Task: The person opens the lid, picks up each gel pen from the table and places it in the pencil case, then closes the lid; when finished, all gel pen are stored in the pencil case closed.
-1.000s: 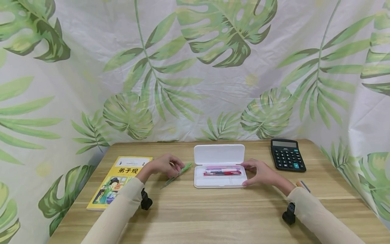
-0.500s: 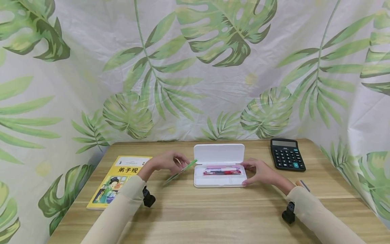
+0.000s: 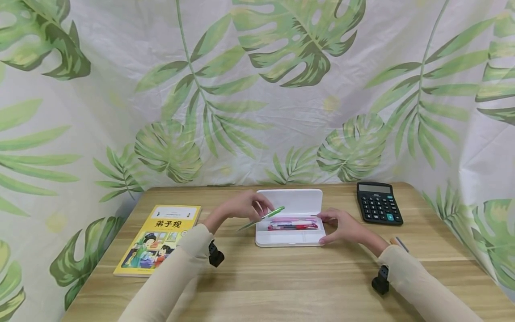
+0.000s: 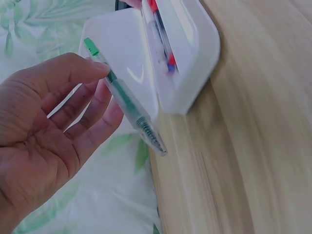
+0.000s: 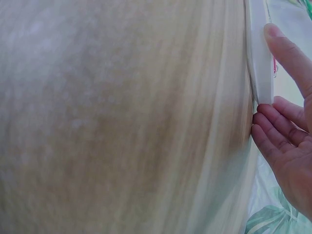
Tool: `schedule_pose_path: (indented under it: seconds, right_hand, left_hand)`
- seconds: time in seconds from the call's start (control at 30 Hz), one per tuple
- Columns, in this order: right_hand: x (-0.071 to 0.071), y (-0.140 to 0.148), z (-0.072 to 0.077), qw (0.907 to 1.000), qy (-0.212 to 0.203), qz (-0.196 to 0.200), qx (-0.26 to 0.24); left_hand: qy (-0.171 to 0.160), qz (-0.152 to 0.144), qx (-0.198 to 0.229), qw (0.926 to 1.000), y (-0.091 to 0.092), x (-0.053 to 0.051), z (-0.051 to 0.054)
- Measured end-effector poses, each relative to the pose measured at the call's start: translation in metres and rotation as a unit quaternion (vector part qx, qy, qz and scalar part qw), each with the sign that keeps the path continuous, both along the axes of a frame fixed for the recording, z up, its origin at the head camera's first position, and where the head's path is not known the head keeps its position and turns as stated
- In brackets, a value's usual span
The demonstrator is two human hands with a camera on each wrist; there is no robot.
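My left hand [image 3: 244,205] pinches a green pen [image 4: 124,100] between thumb and fingers. The pen slants over the left part of a white pencil case [image 3: 277,239], its green end up and to the right. The case lies with its lid [image 3: 295,199] raised at the back. Several pens, including a red pen [image 3: 295,227], lie in its rear compartment. At the case's right end, my right hand [image 3: 345,227] grips it, thumb on the front corner and fingers at the back. The right wrist view shows the thumb and fingertips against the white case wall [image 5: 262,58].
A yellow book [image 3: 157,241] lies on the left of the wooden table [image 3: 289,286]. At the back right sits a black calculator [image 3: 379,203]. A small orange-and-blue item [image 3: 399,243] lies beside my right wrist, partly hidden. A leaf-patterned cloth hangs behind.
My left hand has lifted the green pen off the table and carried it right, over the pencil case. The right hand has stayed at the case's right end.
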State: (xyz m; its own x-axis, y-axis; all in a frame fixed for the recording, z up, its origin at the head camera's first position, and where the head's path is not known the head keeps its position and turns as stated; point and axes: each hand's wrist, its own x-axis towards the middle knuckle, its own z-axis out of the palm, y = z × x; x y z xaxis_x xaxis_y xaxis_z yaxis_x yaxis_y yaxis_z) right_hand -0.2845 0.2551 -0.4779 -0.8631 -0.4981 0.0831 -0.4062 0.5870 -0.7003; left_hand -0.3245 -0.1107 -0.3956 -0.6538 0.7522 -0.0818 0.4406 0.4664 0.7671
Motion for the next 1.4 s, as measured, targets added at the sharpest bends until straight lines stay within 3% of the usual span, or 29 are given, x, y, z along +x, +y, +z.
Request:
schedule_pose_path:
  seconds: [0.33, 0.63, 0.9, 1.4]
  right_hand:
    - [-0.002, 0.002, 0.002, 1.0, 0.005, -0.003, 0.006]
    - [-0.004, -0.001, 0.002, 0.9999, 0.004, 0.01, -0.002]
    - [-0.002, -0.002, 0.004, 1.0, 0.001, 0.008, 0.004]
    - [-0.001, 0.0, 0.001, 0.9999, 0.011, 0.009, 0.0]
  left_hand:
    - [0.034, -0.022, -0.021, 0.9989, 0.043, -0.016, 0.0]
    - [0.065, -0.031, -0.041, 0.9966, 0.075, -0.022, -0.005]
    - [0.061, -0.051, -0.036, 0.9962, 0.086, -0.025, -0.012]
    - [0.066, -0.049, -0.042, 0.9958, 0.097, -0.024, -0.026]
